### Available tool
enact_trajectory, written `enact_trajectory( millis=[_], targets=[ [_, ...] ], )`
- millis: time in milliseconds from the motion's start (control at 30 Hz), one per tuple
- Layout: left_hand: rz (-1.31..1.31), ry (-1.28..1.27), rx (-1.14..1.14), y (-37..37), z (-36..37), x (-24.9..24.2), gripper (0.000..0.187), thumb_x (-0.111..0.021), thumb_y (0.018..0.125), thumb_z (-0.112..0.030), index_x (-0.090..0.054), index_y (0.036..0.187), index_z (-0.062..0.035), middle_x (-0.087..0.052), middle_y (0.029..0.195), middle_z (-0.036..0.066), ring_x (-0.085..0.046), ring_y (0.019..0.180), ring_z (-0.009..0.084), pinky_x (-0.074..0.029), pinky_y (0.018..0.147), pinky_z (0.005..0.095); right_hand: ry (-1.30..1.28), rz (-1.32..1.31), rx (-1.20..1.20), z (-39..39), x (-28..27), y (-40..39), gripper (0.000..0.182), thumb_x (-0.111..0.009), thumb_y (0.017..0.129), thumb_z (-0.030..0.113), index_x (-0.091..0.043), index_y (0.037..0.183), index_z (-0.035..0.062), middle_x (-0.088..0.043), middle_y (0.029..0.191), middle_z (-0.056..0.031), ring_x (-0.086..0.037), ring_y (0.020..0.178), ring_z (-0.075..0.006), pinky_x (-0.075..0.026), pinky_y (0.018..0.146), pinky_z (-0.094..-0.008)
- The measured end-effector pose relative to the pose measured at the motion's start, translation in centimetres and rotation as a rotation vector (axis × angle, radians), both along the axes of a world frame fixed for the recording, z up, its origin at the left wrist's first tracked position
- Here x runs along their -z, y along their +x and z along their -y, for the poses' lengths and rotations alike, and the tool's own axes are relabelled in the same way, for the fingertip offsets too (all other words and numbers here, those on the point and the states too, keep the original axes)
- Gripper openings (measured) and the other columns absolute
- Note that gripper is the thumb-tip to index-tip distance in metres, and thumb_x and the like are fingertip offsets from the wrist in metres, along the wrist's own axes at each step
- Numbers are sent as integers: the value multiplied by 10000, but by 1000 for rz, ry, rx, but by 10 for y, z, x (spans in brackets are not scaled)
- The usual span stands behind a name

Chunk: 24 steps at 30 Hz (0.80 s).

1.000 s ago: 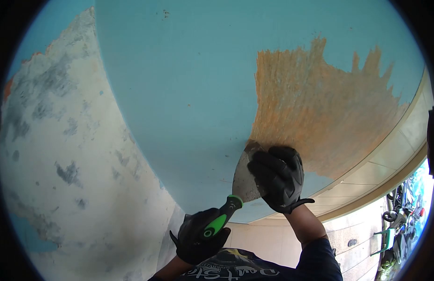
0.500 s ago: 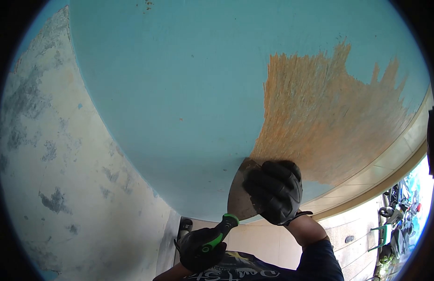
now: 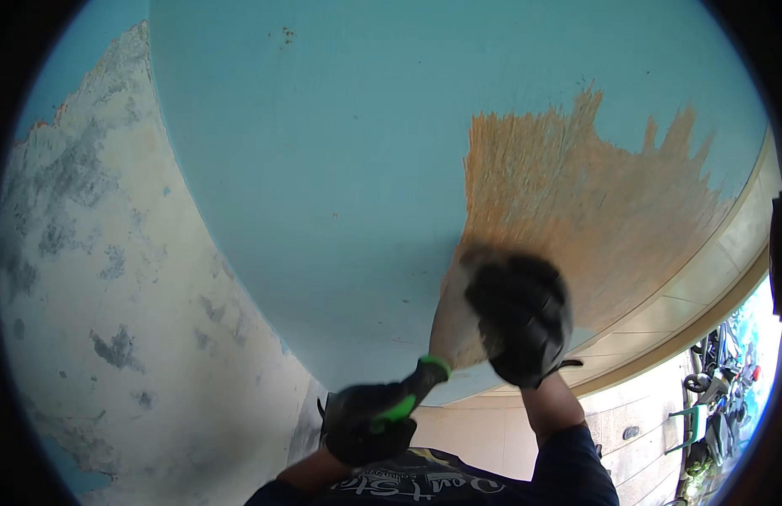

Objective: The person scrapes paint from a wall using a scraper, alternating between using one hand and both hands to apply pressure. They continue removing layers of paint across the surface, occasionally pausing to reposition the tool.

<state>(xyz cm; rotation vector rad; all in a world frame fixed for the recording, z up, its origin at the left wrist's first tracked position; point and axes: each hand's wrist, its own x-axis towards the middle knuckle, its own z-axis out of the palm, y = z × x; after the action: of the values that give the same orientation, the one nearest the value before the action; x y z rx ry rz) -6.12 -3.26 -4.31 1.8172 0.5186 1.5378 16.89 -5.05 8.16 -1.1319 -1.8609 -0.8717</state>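
Observation:
My left hand [image 3: 367,428], in a black glove, grips the black and green handle of a wide scraper [image 3: 455,327]. The metal blade points up against the light blue painted surface [image 3: 340,152]. My right hand [image 3: 526,320], also black-gloved and blurred by motion, has its fingers curled together at the blade's right side, partly covering it. Above and right of the blade lies a rough orange-brown patch [image 3: 577,202] with jagged upper edges, where the blue coat is gone. The blade's upper tip is blurred.
A whitish wall [image 3: 172,337] with grey blotches curves along the left. A beige tiled ledge [image 3: 686,295] borders the blue surface at the right. Beyond it are a tiled floor [image 3: 614,430], a green and white stool [image 3: 693,426] and several parked motorcycles [image 3: 724,388].
Both hands and the scraper have moved up and to the right. The blue surface and brown patch have shifted in view, and my right hand has become blurred.

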Motion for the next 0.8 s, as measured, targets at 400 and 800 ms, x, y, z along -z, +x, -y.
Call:
enact_trajectory(
  millis=[400,800],
  targets=[
    [-98,-145,-44,-20,40,88,495,-836,731,-80,-681,1198,-21,-715,1054,138,-721,881,250,-561,774,354,-185,17,-6,5,47,1,320,-783,654,158,-785,971,203,-714,1158,-4,-581,1271,-344,-474,981,-551],
    [65,-136,-163,22,-15,41,398,-807,718,1,-692,1095,-57,-718,960,112,-722,865,234,-556,750,320,-32,1,3,-12,22,3,243,-738,712,142,-769,952,115,-729,1042,-60,-657,1072,-328,-524,919,-470]
  ],
)
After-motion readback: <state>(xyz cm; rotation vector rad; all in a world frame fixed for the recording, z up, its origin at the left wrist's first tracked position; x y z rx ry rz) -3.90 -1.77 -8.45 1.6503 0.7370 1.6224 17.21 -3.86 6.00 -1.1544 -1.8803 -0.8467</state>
